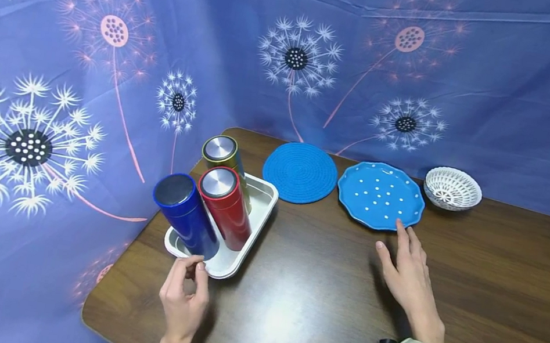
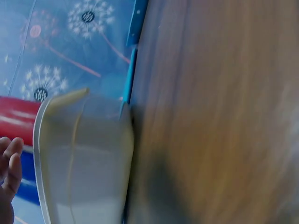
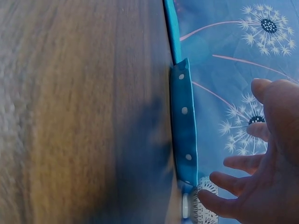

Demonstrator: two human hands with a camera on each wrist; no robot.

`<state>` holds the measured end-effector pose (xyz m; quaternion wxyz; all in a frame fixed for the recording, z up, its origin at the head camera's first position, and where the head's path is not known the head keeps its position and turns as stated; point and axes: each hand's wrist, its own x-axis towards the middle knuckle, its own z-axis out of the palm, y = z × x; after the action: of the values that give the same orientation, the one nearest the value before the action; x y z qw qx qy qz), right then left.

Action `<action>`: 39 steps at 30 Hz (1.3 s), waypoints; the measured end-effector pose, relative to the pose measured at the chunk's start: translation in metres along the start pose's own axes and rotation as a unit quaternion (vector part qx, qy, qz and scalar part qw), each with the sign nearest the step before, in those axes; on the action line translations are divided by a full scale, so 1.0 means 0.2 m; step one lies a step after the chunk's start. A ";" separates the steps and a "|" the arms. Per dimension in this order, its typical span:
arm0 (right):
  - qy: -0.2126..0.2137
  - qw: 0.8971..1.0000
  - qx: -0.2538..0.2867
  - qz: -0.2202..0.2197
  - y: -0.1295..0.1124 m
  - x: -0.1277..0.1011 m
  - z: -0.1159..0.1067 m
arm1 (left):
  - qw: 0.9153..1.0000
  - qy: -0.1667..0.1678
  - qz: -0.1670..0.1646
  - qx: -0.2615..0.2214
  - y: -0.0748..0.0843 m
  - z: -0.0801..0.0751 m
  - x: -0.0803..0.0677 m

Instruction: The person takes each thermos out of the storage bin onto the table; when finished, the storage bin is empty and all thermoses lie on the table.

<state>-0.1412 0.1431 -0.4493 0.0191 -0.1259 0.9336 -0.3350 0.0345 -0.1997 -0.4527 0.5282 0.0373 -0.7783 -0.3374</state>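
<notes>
My left hand (image 1: 186, 297) hovers by the near end of a white tray (image 1: 226, 267), its fingers loosely bent and nothing visible in them. Three flasks stand in the tray: a blue flask (image 1: 184, 214) closest to that hand, a red flask (image 1: 228, 206) beside it, and a gold flask (image 1: 224, 155) behind. In the left wrist view the fingertips (image 2: 14, 149) appear above the rim, in front of the red and blue flasks. My right hand (image 1: 409, 281) reaches over the table with spread fingers, just in front of a blue scalloped plate (image 1: 381, 195) with white dots; it holds nothing.
A round blue woven mat (image 1: 300, 173) lies between the tray and the plate. To the plate's right sits a white openwork bowl (image 1: 453, 189). A blue dandelion-print cloth (image 1: 240, 43) hangs behind and left of the brown wooden table (image 1: 314, 271).
</notes>
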 end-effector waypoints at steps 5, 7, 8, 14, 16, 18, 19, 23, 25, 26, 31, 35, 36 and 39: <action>-0.002 1.000 0.003 0.001 0.00 0.00 0.00 | 0.998 0.042 -0.039 0.039 -0.01 -0.03 0.06; -0.003 1.000 0.004 0.003 0.00 0.00 0.00 | 0.996 0.056 -0.058 0.047 -0.02 -0.04 0.07; -0.005 1.000 0.005 0.005 0.00 0.00 0.00 | 0.994 0.062 -0.070 0.051 -0.03 -0.04 0.08; -0.012 1.000 0.006 0.009 -0.01 0.01 -0.01 | 0.982 0.074 -0.159 0.065 -0.15 -0.08 0.11; -0.010 1.000 0.010 0.007 -0.01 0.01 -0.01 | 0.977 0.070 -0.186 0.071 -0.19 -0.09 0.12; -0.008 1.000 0.016 0.003 -0.02 0.00 0.00 | 0.974 0.062 -0.206 0.075 -0.21 -0.10 0.13; -0.007 1.000 0.019 0.001 -0.02 0.00 0.00 | 0.972 0.056 -0.214 0.077 -0.22 -0.10 0.13; -0.006 0.999 0.036 -0.006 -0.04 0.00 0.00 | 0.967 0.023 -0.246 0.065 -0.26 -0.09 0.14; -0.010 0.999 0.047 -0.006 -0.06 0.01 0.00 | 0.963 0.005 -0.263 0.062 -0.27 -0.08 0.15; -0.013 0.999 0.052 -0.007 -0.06 0.01 0.00 | 0.961 -0.002 -0.271 0.056 -0.28 -0.07 0.15; -0.017 0.997 0.073 -0.008 -0.09 0.01 0.01 | 0.956 -0.011 -0.292 0.035 -0.29 -0.06 0.16; -0.004 0.995 0.096 -0.024 -0.10 0.01 0.03 | 0.957 -0.004 -0.287 0.051 -0.31 -0.05 0.17; 0.002 0.994 0.102 -0.030 -0.10 0.01 0.04 | 0.956 -0.002 -0.288 0.050 -0.32 -0.05 0.17; 0.014 0.991 0.120 -0.049 -0.11 0.01 0.07 | 0.956 0.003 -0.286 0.062 -0.35 -0.05 0.16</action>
<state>-0.1374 0.1171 -0.4469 0.0047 -0.1633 0.8795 -0.4469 0.0072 -0.2717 -0.4649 0.4083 0.2925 -0.7530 -0.4252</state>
